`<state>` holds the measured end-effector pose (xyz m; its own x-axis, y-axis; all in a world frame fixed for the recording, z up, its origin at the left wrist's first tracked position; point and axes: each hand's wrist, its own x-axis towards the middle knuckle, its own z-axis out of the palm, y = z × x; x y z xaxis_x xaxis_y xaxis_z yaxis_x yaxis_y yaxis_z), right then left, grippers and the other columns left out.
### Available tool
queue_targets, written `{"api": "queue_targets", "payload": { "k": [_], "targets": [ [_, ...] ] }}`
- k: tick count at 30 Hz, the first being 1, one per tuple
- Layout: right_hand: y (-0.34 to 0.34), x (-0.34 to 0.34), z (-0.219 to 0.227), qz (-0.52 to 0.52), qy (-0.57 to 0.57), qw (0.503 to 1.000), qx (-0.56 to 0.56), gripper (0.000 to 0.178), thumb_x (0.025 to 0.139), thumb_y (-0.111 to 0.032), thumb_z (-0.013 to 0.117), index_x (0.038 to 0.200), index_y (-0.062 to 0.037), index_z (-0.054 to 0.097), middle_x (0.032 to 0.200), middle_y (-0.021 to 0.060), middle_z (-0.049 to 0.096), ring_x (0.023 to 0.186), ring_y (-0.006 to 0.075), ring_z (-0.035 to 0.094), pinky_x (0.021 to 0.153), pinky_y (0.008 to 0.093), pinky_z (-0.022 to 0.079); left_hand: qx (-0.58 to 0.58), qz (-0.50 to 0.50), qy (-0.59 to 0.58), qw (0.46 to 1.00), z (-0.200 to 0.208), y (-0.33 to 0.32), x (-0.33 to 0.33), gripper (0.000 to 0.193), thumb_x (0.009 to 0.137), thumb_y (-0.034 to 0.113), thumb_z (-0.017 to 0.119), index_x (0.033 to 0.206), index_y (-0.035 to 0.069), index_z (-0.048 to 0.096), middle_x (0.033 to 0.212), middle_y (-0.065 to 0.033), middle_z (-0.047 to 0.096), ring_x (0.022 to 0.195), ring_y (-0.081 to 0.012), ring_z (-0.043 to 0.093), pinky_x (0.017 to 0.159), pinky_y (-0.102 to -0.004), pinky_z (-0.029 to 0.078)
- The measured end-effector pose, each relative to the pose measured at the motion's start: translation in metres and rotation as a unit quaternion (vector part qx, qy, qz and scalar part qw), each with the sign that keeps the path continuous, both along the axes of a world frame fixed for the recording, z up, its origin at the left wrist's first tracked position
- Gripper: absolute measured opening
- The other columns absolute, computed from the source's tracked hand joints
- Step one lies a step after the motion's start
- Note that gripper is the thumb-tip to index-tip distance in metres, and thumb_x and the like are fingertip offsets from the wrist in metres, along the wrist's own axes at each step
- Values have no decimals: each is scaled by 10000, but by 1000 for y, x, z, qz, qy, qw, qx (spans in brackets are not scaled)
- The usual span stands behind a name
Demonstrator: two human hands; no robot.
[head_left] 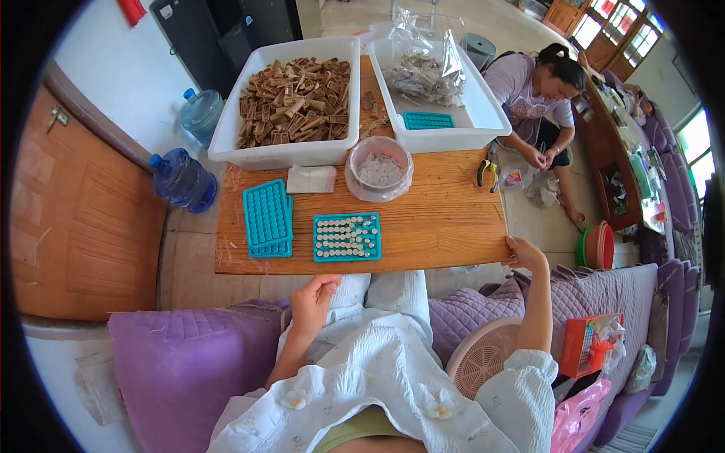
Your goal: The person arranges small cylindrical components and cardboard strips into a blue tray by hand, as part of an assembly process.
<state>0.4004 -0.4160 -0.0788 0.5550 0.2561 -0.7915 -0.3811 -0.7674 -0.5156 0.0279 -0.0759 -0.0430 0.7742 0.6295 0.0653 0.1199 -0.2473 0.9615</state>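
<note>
My left hand (pixel 316 296) rests by my lap just below the table's front edge, fingers curled closed; whatever may be inside them is hidden. At the front right corner, my right hand (pixel 526 254) grips the edge of the wooden table (pixel 445 219). In front of me lies a teal tray (pixel 347 257) with rows of small round whitish pieces, some at its right side silvery and less regular. To its left are two stacked teal trays (pixel 266 215), the upper one showing unfilled pockets. A plastic-lined round bowl (pixel 380 190) behind holds small whitish bits.
One white tub (pixel 264 157) is heaped with brown pieces; another (pixel 453 139) holds a clear bag and a teal tray. Pliers (pixel 488 171) and a folded cloth (pixel 311 180) lie on the table. A person (pixel 540 98) sits beyond the right corner. Water jugs (pixel 183 180) stand left.
</note>
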Motion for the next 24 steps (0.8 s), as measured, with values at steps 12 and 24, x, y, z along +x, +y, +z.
{"api": "queue_targets", "payload": {
  "k": [12,24],
  "targets": [
    [148,-118,127,162,-452,870,107,313,791,-60,555,1103,-51,529,962,150,601,855,314,591,776,395,465,25,-27,23,999,21,51,57,122,818,86,607,901,2,579,814,-104,661,710,-146,648,616,-233,495],
    [235,-167,30,345,-509,761,206,426,782,-213,600,1195,-158,512,1270,170,392,1075,332,463,889,422,401,141,-56,20,988,6,61,86,172,731,43,656,888,33,588,893,-79,645,902,-243,609,755,-319,483]
  ]
}}
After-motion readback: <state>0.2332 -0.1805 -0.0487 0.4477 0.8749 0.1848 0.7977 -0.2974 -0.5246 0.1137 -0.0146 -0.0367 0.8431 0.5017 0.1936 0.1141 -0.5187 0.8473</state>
